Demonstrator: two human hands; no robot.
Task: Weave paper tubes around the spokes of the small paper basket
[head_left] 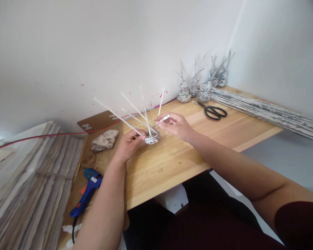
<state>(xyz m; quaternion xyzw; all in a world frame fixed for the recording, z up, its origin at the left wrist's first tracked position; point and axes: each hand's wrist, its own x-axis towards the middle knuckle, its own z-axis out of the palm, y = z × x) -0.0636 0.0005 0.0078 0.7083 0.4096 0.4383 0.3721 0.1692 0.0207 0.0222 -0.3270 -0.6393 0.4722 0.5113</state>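
Note:
A small basket woven from rolled paper (152,139) sits on the wooden table, with several white paper stakes (133,103) rising and fanning out from it. My left hand (129,143) grips the basket's left side, thumb at its rim near the base of one long stake. At the right side, my right hand (175,125) pinches a white paper strip (165,118) between thumb and fingers, close to the upright stakes. Part of the basket's rim is hidden behind the stakes and fingers.
Black-handled scissors (215,111) lie right of my hands. Behind them stand several woven paper figures (184,92) beside a bundle of long paper rolls (266,109). Leftward are a blue glue gun (86,192), a crumpled cloth (104,140), stacked paper (39,180) and a red cord (67,133).

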